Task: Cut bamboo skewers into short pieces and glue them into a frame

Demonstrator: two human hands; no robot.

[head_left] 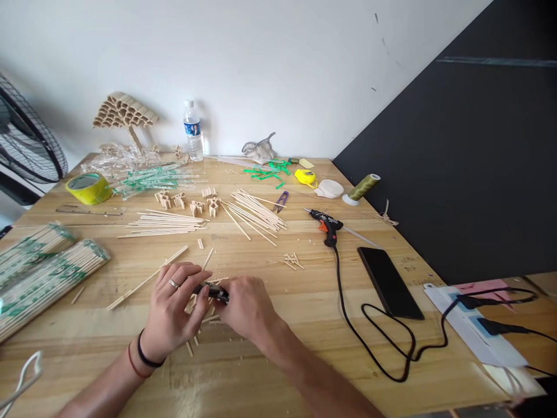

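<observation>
In the head view, my left hand (178, 299) is closed with fingers and thumb around one end of a small black tool with metal parts (213, 291). My right hand (248, 307) is wrapped over its other end, and its fingertips are mostly hidden. The tool's exact kind is not clear. A thin wooden stick (208, 258) sticks up beyond my left fingers. Under both hands lie several cut sticks (212, 319), partly covered. Left of my left hand rests a longer pair of sticks (148, 277).
Stick piles (163, 223) and small stick blocks (196, 207) lie farther back. At right are a hot glue gun (328, 225), its looping cord, a phone (389, 281) and a power strip (476, 322). Packed sticks (56, 284) lie left; a water bottle (193, 133) stands behind.
</observation>
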